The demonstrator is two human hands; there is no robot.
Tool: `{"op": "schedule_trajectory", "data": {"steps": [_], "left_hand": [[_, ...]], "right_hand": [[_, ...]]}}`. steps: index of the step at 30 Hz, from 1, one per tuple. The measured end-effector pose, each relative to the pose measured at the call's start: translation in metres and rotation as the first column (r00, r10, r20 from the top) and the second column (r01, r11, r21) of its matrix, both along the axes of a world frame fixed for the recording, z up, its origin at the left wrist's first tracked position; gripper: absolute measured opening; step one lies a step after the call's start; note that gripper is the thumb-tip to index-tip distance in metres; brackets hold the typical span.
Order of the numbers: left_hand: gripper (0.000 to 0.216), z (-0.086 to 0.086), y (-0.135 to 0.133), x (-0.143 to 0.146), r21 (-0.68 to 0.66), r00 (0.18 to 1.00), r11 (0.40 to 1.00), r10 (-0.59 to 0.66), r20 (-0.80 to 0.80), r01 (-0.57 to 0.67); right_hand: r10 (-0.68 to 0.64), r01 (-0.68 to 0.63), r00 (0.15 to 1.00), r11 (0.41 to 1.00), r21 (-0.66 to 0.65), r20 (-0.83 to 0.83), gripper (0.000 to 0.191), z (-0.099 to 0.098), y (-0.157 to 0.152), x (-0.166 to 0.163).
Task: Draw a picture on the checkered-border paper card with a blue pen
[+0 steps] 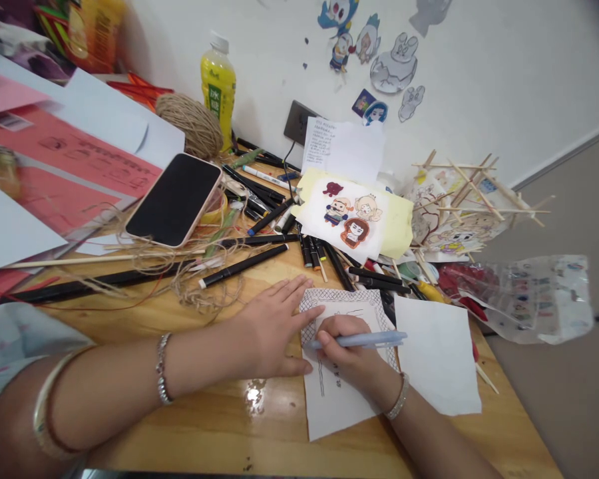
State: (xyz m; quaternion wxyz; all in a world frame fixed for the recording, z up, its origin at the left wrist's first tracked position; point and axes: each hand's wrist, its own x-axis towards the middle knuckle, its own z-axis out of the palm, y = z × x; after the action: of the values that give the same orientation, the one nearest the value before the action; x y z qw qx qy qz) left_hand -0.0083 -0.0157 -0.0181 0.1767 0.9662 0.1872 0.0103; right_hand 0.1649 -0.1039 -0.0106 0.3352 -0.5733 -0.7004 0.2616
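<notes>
On the wooden table lies a white sheet of paper with a cross-hatched border along its top and sides and some written characters. My left hand rests flat at its left edge, fingers spread, thumb and fingertips touching the paper. A pale blue pen is gripped in my right hand, its tip over the left border of the sheet. My right hand covers part of the drawing. Just right of it is a blank white sheet. Above stands a page of coloured cartoon figures on yellow paper.
Black markers and tangled twine spread behind my hands. A phone lies at left near a twine ball and a yellow drink bottle. A stick frame and plastic bag sit at right.
</notes>
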Motion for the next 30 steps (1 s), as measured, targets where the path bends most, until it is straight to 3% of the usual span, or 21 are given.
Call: {"op": "schedule_trajectory", "data": {"steps": [21, 30], "left_hand": [[0.089, 0.0011, 0.0003, 0.0011, 0.003, 0.999, 1.0, -0.003, -0.033, 0.003], [0.088, 0.0037, -0.0005, 0.0012, -0.004, 0.999, 1.0, 0.001, -0.041, -0.001]], "right_hand": [[-0.033, 0.032, 0.999, 0.999, 0.019, 0.04, 0.028, -0.0003, -0.0013, -0.0005], [0.017, -0.019, 0.996, 1.0, 0.021, 0.09, 0.03, 0.0012, -0.0018, -0.0012]]}}
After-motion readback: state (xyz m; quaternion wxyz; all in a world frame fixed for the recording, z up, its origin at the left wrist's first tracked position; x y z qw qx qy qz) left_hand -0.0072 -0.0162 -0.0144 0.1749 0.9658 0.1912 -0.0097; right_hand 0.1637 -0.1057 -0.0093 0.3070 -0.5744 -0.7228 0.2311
